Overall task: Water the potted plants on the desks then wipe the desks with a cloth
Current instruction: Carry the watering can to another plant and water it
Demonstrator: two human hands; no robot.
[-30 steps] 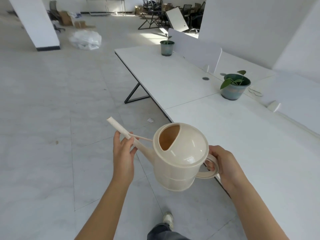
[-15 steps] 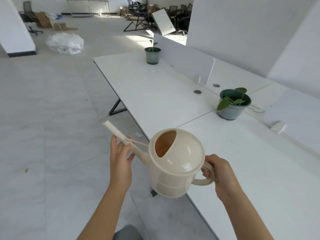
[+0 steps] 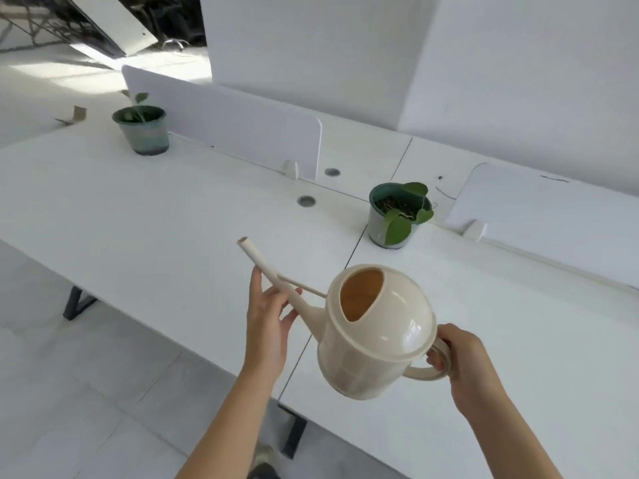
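The long white bench [image 3: 138, 236] shows no cloth and no sign of wiping, so I judge the task barely begun, with both waterings and all the wiping left. The cream watering can [image 3: 377, 344] hangs over the bench's near edge, not pouring, short of the near potted plant [image 3: 380, 226] and well apart from the far potted plant [image 3: 145, 136]. The right hand [image 3: 463, 357] has its grip clamped round the handle [image 3: 432, 373], while the left hand [image 3: 269, 319] keeps its grip apart, straight fingers steadying the spout [image 3: 262, 267].
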